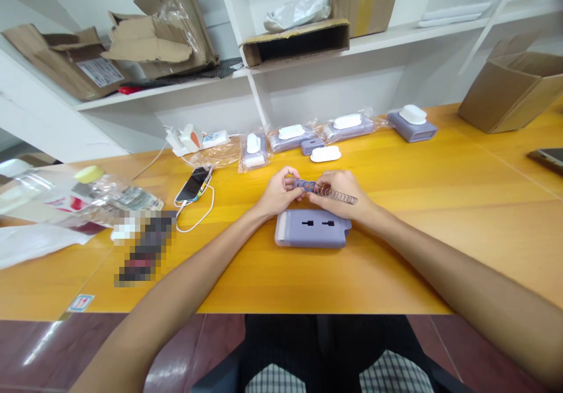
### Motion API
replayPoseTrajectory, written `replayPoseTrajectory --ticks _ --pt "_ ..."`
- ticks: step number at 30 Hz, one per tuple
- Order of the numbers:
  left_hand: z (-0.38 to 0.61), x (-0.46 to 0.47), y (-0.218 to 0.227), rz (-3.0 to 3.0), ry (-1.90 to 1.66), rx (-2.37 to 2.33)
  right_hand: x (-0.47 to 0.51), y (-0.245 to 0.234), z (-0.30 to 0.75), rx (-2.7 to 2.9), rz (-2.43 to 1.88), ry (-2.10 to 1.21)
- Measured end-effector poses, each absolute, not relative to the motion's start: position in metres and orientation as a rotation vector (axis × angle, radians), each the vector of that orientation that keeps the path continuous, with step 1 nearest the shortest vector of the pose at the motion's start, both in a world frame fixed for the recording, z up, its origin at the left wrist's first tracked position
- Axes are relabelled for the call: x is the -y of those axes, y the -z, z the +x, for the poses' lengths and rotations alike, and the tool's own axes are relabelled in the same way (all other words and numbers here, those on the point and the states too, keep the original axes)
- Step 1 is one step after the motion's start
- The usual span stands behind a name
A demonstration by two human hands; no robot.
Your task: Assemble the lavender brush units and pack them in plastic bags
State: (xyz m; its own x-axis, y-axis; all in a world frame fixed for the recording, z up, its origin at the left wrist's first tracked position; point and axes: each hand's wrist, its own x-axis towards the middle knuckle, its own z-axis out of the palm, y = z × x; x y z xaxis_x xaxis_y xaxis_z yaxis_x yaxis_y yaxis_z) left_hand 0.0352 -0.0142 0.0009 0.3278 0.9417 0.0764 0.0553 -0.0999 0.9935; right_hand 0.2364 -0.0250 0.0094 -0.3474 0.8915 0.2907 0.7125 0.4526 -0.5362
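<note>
Both my hands meet over the table around a small purple plastic part [303,186]. My left hand [279,192] pinches its left end between thumb and fingers. At its right end, my right hand [341,192] grips the part with closed fingers. A coiled metal spring [341,195] runs out to the right across the right hand; whether it is fixed to the part I cannot tell. Just below the hands lies a purple plastic housing [314,236] with two dark keyhole-like slots and a pale left end.
Along the back stand several purple units with white tops, some in clear plastic, such as this one [411,123]. A loose white oval piece [325,153] lies before them. Left are a phone [193,185] on a cable and plastic bottles [92,187]. A cardboard box [512,91] stands right.
</note>
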Motion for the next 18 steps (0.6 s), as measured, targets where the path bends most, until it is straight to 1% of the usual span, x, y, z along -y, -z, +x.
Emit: replayPoseTrajectory --ticks 10,18 --pt "0.0379 0.0126 -0.0018 1.505 -1.040 -1.033 0.0280 -0.0114 0.2317 2.117 -1.484 -0.466" --pt "0.0447 0.0157 0.0042 1.468 -1.112 -1.070 0.0283 -0.0110 0.2338 2.135 -1.437 -0.404"
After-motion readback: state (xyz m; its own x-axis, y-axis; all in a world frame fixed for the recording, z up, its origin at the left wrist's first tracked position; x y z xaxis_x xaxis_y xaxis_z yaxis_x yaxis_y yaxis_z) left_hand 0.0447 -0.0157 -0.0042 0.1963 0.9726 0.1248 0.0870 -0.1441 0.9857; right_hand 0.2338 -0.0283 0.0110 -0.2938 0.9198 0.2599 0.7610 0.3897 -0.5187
